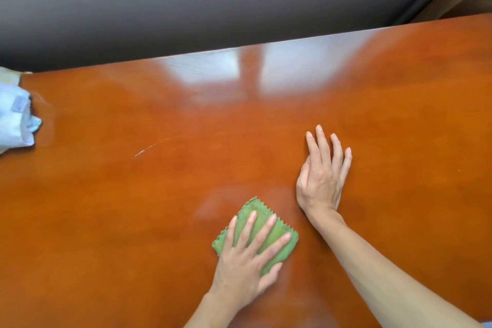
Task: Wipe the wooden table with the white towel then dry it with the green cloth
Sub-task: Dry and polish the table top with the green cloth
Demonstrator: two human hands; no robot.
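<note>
A small green cloth (277, 234) with zigzag edges lies flat on the glossy wooden table (133, 208), near its front middle. My left hand (245, 258) presses on the cloth with spread, straight fingers. My right hand (323, 176) rests flat on the bare wood just to the right of the cloth and beyond it, holding nothing. The white towel (14, 120) lies bunched at the table's far left edge, partly cut off by the frame.
A thin pale streak (151, 146) marks the wood left of centre. The table's far edge (266, 44) runs along a grey wall. Window light reflects on the surface near that edge.
</note>
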